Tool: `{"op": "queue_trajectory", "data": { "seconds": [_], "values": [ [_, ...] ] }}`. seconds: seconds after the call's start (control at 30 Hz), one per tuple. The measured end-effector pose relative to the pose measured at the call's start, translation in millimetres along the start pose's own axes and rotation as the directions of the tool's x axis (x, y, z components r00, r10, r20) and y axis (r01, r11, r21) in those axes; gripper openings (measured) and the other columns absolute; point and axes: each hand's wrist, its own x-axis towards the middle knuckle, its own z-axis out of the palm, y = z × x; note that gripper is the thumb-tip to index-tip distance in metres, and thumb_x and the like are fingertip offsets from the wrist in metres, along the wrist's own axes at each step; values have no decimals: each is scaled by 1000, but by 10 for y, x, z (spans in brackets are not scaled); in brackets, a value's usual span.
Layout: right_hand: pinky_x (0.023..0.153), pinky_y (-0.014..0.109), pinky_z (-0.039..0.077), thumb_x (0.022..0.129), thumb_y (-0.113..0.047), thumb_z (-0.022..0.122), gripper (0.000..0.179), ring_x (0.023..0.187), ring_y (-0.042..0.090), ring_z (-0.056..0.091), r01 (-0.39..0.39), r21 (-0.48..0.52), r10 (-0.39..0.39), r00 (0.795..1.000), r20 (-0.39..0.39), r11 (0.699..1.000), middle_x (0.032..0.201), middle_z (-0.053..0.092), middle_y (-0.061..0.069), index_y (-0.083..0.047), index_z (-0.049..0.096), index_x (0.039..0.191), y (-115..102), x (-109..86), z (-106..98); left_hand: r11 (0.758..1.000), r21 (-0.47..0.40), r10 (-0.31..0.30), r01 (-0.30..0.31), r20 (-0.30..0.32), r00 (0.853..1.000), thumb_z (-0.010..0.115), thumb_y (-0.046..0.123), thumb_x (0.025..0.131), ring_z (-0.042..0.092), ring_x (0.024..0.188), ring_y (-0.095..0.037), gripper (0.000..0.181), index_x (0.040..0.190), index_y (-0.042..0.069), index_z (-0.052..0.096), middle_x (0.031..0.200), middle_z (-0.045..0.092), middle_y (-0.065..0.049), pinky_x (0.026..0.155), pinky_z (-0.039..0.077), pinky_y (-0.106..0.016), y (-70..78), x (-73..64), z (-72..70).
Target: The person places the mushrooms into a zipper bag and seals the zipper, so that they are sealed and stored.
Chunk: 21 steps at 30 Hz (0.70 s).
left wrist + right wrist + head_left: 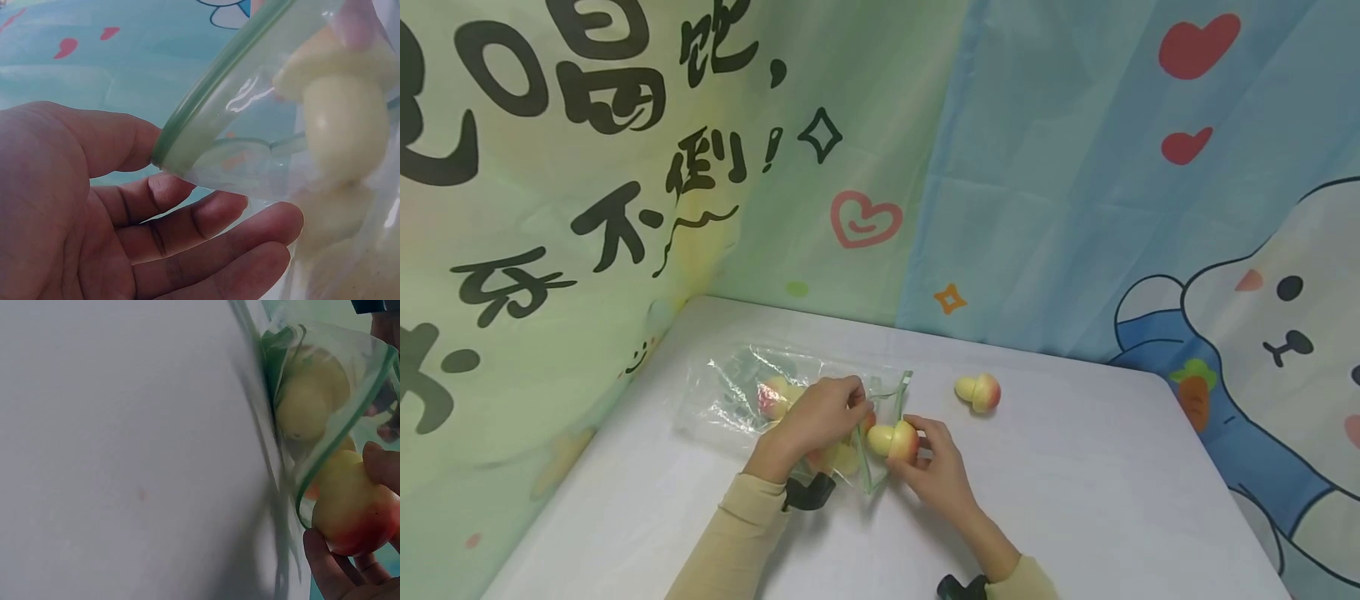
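Fingers of the left hand [820, 417] pinch the green rim [215, 81] of a clear plastic bag between thumb and index, the other three loosely bent below it. Those of the right hand [936, 467] hold a yellow-and-red mushroom-shaped piece [904, 442] right at the bag's mouth, its yellow stem pointing toward the bag; how far it is inside, I cannot tell.

Both work over a white surface [1090, 492] set against a printed fabric backdrop [1022, 167], pale yellow and green on one side, light blue on the other. Printed on the blue part are two red hearts and a white cartoon animal [1292, 308] in blue, with a carrot [1195, 400] on it.

The clear bag [711, 408] lies on its side with its mouth toward the right hand. Several similar pieces [772, 397] show through its shiny film, partly hidden by the left hand. Another mushroom-shaped piece [979, 392] lies loose on the surface, beyond the right hand.

Large dark Chinese characters [617, 225] run across the yellow part; 不 and 倒, with an exclamation mark, can be read, while others are cut off at the edge.
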Motion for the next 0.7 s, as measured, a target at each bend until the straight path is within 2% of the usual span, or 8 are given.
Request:
{"op": "queue_trajectory", "data": {
  "seconds": [0.2,0.53,0.7],
  "values": [
    [76,30,55,75,-8,84,64,103,31,61,47,-45,-47,999,18,998,121,52,13,-4,54,131,-19,66,158,1000,12,16,-16,-10,1000,61,25,94,49,60,-12,15,83,16,58,70,56,5,54,41,-28,-9,11,2],
    [74,28,55,75,1,79,60,101,29,62,59,-104,-59,998,-4,993,119,53,15,-6,55,130,-15,142,330,1000,17,26,-26,13,1000,59,26,94,48,58,-11,14,85,15,58,70,56,4,53,40,-27,24,3,-7],
    [76,28,55,76,3,76,60,103,28,60,58,-103,-58,998,-2,993,121,54,15,-5,53,131,-33,151,384,1000,19,20,-21,10,1000,59,26,94,48,58,-11,14,85,15,58,70,56,4,53,40,-27,25,-3,-13]
  ]
}}
